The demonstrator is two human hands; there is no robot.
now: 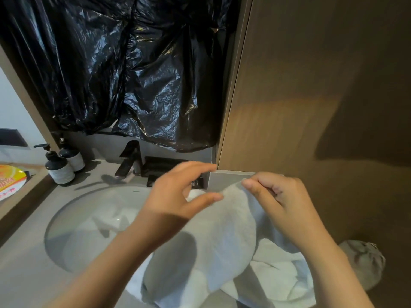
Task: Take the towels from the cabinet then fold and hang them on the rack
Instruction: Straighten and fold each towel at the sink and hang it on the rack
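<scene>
A white towel point(224, 236) hangs in front of me, draped down over the right rim of the sink point(66, 210). My right hand point(280, 203) pinches the towel's upper edge between thumb and fingers. My left hand point(178, 192) hovers just left of that edge, fingers spread and slightly curved, thumb tip near the cloth but holding nothing. More white towel point(278, 274) lies bunched on the counter below my right wrist. No rack is in view.
Black plastic sheeting point(124, 63) covers the wall above a dark faucet point(131, 158). Two pump bottles point(59, 165) stand at the counter's left. A tall wooden cabinet door point(311, 107) fills the right. Dark packets point(164, 167) lie behind the sink. A grey bundle point(364, 261) sits low right.
</scene>
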